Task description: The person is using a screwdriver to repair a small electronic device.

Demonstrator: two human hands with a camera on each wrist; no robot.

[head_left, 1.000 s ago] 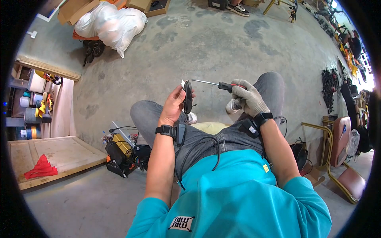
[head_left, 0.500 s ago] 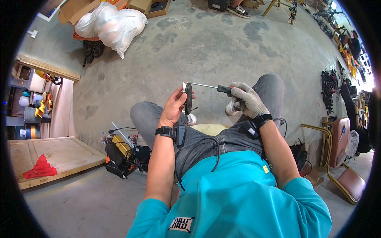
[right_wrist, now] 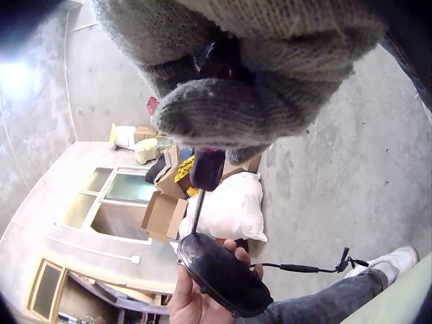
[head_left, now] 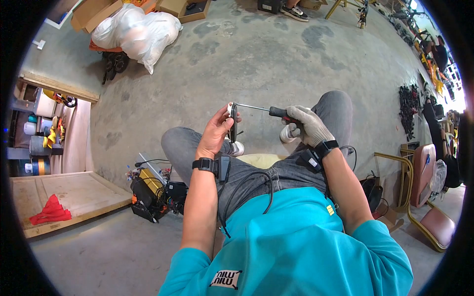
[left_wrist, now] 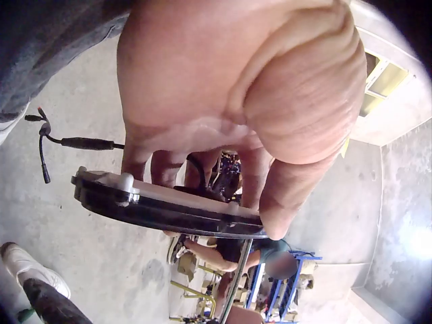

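Note:
My bare left hand [head_left: 213,138] pinches a flat oval unit [right_wrist: 226,277] between thumb and fingers. The unit has a glossy black face, a paler back [left_wrist: 169,192] and a short black cable [right_wrist: 297,268] ending in split connectors. It stands on edge in the head view. My right hand [head_left: 310,126], in a grey knit glove, grips the black-and-red handle of a screwdriver [head_left: 277,112]. Its thin metal shaft [right_wrist: 200,210] points left, with the tip right at the unit's upper end. In the left wrist view the palm hides part of the back.
Beside my left leg lies a pile of electronic parts [head_left: 152,190] with wires. A wooden panel [head_left: 98,190] bears a red cloth [head_left: 51,210]. White bags [head_left: 140,34] and cardboard boxes stand ahead left; a gold-framed chair [head_left: 437,227] lies at right.
The screwdriver's tip has come left and slightly down to the unit's upper end. My right hand has shifted back along the handle, and the unit has turned slightly.

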